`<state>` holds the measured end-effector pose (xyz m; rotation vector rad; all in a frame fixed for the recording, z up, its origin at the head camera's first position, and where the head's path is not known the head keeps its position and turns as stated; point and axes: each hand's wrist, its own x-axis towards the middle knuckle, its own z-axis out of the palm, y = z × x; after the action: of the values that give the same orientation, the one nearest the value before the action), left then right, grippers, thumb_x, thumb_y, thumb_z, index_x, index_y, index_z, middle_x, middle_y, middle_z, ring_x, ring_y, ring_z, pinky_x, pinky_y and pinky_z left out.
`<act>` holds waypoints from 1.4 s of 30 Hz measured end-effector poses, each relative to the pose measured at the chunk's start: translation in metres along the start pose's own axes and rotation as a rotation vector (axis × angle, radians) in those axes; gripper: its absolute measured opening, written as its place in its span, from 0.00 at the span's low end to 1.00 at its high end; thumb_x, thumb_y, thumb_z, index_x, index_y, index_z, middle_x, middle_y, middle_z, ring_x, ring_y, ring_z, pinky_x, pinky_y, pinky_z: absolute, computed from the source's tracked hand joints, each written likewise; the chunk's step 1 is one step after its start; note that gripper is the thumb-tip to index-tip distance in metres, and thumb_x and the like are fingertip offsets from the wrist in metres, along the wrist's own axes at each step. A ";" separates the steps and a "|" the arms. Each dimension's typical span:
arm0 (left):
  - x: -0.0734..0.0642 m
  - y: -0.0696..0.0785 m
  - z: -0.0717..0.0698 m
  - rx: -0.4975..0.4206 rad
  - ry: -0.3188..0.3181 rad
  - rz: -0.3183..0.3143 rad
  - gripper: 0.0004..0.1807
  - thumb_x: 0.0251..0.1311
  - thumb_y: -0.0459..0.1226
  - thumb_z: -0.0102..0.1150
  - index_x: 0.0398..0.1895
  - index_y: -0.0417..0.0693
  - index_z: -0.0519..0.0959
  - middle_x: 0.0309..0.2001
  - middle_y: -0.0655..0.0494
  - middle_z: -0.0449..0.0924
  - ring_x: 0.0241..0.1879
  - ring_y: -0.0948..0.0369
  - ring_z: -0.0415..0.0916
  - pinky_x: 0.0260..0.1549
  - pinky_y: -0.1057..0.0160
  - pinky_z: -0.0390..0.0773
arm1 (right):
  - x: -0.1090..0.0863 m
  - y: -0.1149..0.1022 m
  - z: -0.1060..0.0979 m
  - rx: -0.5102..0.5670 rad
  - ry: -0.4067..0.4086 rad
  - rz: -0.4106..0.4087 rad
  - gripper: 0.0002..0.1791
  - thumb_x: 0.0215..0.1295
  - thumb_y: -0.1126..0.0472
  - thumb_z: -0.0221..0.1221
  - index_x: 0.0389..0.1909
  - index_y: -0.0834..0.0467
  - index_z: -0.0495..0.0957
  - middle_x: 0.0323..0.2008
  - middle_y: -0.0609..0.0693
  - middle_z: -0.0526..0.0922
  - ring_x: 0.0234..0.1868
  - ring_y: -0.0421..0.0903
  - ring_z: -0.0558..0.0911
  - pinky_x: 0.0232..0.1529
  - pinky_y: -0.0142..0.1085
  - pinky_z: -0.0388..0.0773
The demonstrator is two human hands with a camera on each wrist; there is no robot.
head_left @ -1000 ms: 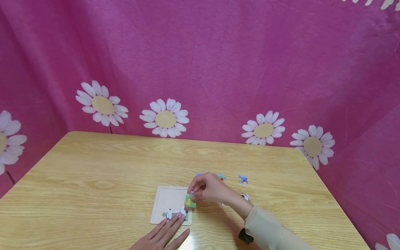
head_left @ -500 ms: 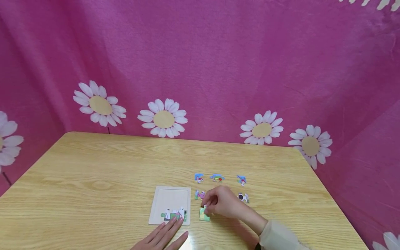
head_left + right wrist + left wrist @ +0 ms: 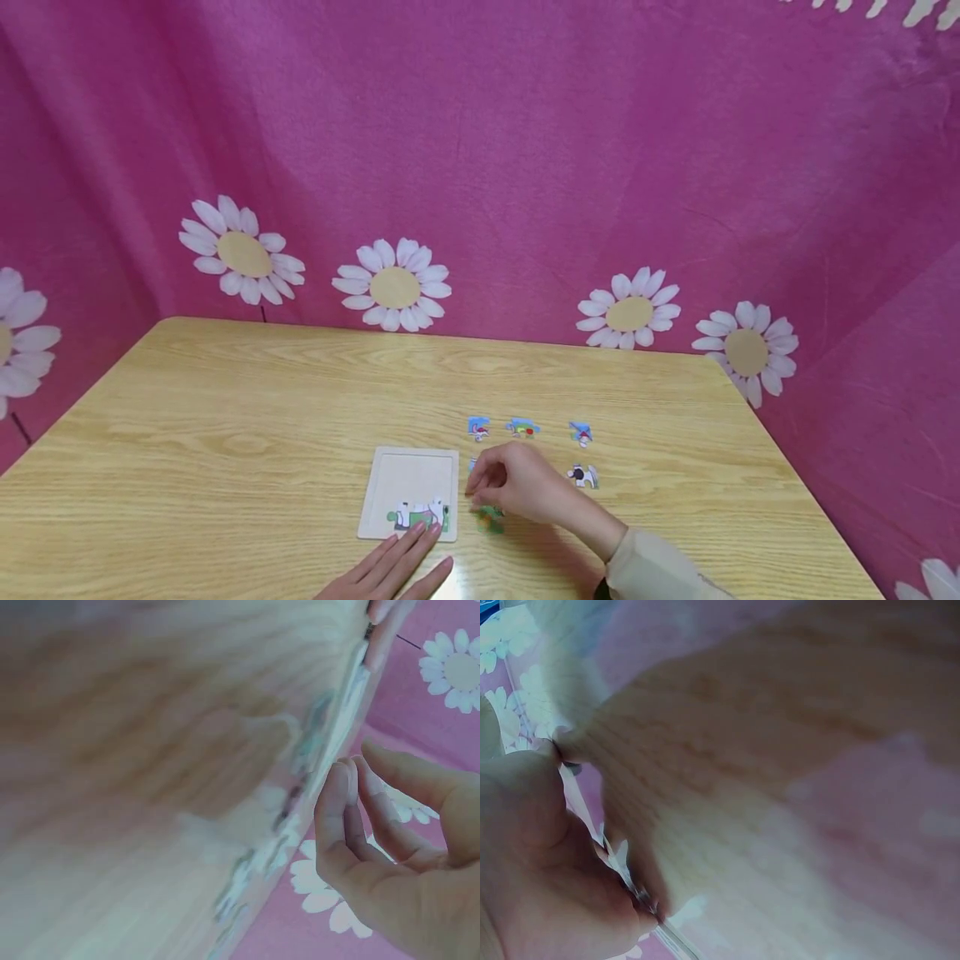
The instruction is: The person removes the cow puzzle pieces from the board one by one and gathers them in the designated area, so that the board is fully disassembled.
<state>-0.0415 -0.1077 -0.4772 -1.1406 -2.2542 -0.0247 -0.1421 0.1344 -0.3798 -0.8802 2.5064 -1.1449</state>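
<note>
My left hand lies with straight fingers over the front edge of a pale square puzzle frame, fingertips touching the joined puzzle pieces in its lower right part. Just right of the frame, my right hand hovers low with bent fingers. A green puzzle piece lies on the table beneath its thumb, partly covered. In the right wrist view, a gap shows between the thumb and the fingertips, and nothing is held there. Another piece behind this hand is mostly hidden, with a blue bit showing.
Behind the right hand lie three loose pieces in a row: a blue one, a blue and green one and another blue one. A black and white piece lies further right. A pink flowered cloth hangs behind the wooden table.
My right hand has carried the green piece from the frame's right edge to the table beside it and let go, then shifted slightly left. The left hand has stayed in place.
</note>
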 end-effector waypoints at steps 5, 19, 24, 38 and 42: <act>-0.001 0.000 0.003 0.011 0.017 -0.002 0.37 0.69 0.65 0.35 0.73 0.57 0.63 0.71 0.51 0.64 0.67 0.58 0.65 0.71 0.64 0.37 | 0.012 -0.008 0.004 0.016 -0.010 -0.047 0.03 0.57 0.72 0.67 0.30 0.63 0.83 0.27 0.48 0.84 0.26 0.34 0.79 0.31 0.27 0.78; -0.001 0.000 0.004 0.048 0.029 0.020 0.38 0.70 0.65 0.32 0.75 0.56 0.60 0.71 0.49 0.63 0.68 0.57 0.64 0.71 0.62 0.38 | 0.041 -0.025 0.026 0.085 -0.160 -0.091 0.05 0.56 0.78 0.65 0.31 0.66 0.83 0.28 0.53 0.86 0.27 0.31 0.80 0.33 0.25 0.78; -0.002 -0.001 0.004 0.049 0.028 0.024 0.37 0.71 0.64 0.30 0.75 0.56 0.60 0.71 0.48 0.63 0.68 0.57 0.64 0.72 0.61 0.39 | 0.046 -0.026 0.034 0.063 -0.173 -0.062 0.08 0.52 0.80 0.66 0.29 0.66 0.83 0.25 0.51 0.85 0.24 0.30 0.78 0.29 0.24 0.78; 0.000 -0.001 0.000 0.035 0.016 0.022 0.39 0.69 0.65 0.33 0.75 0.55 0.60 0.71 0.48 0.63 0.69 0.57 0.63 0.72 0.62 0.38 | 0.053 -0.030 0.036 -0.021 -0.164 -0.036 0.10 0.51 0.79 0.67 0.25 0.62 0.83 0.21 0.45 0.82 0.22 0.30 0.75 0.27 0.24 0.76; 0.000 -0.001 0.000 0.062 0.018 0.030 0.38 0.70 0.65 0.30 0.75 0.55 0.59 0.70 0.49 0.64 0.68 0.58 0.64 0.72 0.62 0.38 | 0.054 -0.031 0.033 0.038 -0.170 -0.045 0.10 0.49 0.80 0.67 0.26 0.63 0.83 0.21 0.48 0.83 0.21 0.31 0.77 0.27 0.24 0.77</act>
<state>-0.0430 -0.1082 -0.4769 -1.1377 -2.2064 0.0463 -0.1562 0.0652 -0.3772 -0.9842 2.3321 -1.0788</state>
